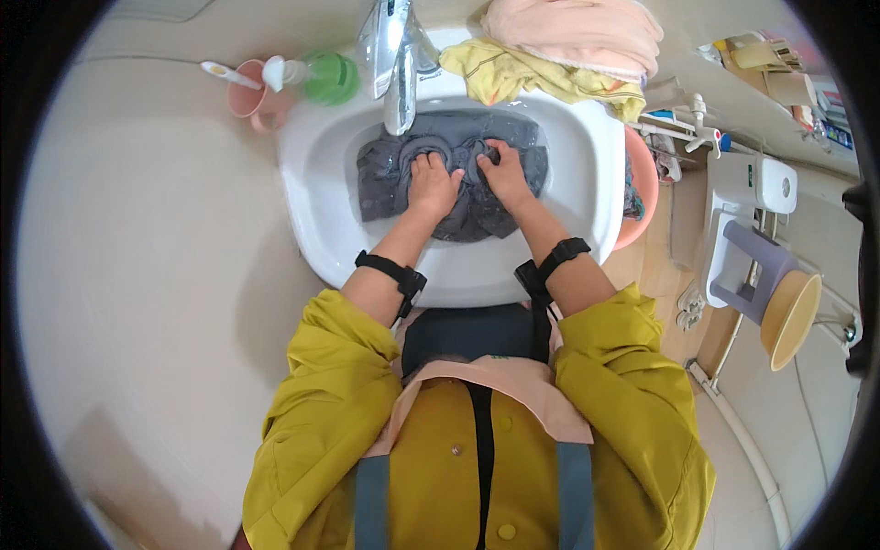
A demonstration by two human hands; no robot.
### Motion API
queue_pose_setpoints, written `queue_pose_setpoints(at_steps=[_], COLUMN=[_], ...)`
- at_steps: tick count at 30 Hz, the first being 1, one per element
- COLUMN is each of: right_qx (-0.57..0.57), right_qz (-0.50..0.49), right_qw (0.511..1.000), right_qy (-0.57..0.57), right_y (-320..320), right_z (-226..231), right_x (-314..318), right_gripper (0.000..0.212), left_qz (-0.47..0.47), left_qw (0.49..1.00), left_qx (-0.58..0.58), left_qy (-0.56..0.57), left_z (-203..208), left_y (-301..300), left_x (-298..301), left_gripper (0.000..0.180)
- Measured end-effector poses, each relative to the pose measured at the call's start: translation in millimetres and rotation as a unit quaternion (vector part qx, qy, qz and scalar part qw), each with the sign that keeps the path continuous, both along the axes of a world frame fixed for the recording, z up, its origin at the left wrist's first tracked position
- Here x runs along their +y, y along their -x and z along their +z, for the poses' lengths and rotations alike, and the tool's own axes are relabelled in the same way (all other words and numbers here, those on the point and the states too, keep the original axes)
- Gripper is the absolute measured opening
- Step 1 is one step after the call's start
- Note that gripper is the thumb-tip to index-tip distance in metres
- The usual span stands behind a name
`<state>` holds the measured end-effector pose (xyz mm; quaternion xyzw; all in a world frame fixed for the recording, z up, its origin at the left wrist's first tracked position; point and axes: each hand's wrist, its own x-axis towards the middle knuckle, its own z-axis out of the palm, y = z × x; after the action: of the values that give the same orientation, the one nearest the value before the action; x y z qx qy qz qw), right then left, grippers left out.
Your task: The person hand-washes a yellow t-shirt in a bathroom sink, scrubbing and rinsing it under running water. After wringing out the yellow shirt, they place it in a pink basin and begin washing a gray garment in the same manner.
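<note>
A dark grey piece of clothing (477,215), wet and bunched up, lies in water in the white washbasin (321,215). Its exact kind cannot be made out. My left hand (434,188) is closed on a rolled fold near the middle, its fingertips sunk into the fabric. Close by on the right, my right hand (506,176) grips another fold, with thumb and fingers curled into it. A short gap separates the two hands. Above the basin's back edge, the chrome faucet (400,82) points toward the cloth; no stream of water shows from it.
Left of the faucet stand a green pump bottle (328,79) and a pink cup (246,96) holding a brush. A yellow cloth (541,78) and a pale pink towel (577,32) lie at the back right. A pink tub (643,188) sits below, right of the basin.
</note>
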<state>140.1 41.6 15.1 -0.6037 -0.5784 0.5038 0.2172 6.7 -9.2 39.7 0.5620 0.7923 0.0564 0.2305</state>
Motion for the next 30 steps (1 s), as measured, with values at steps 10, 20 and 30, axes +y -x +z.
queue_pose_setpoints(at_steps=[10,20,30], right_qx=[-0.011,0.558,0.442], right_qz=[-0.028,-0.215,-0.266], right_qw=[0.994,0.688,0.804], right_qy=[0.108,0.411,0.297], right_y=[11,39,35], right_z=[-27,50,58], right_x=[30,-4,-3], right_gripper=[0.030,0.026,0.017], left_qz=[0.006,0.320,0.230], left_qw=[0.993,0.810,0.908], left_qx=[-0.054,-0.488,-0.330], left_qy=[0.108,-0.050,-0.121], left_z=[-17,52,77], left_y=[19,17,-23], left_x=[41,23,15], left_gripper=[0.051,0.045,0.043])
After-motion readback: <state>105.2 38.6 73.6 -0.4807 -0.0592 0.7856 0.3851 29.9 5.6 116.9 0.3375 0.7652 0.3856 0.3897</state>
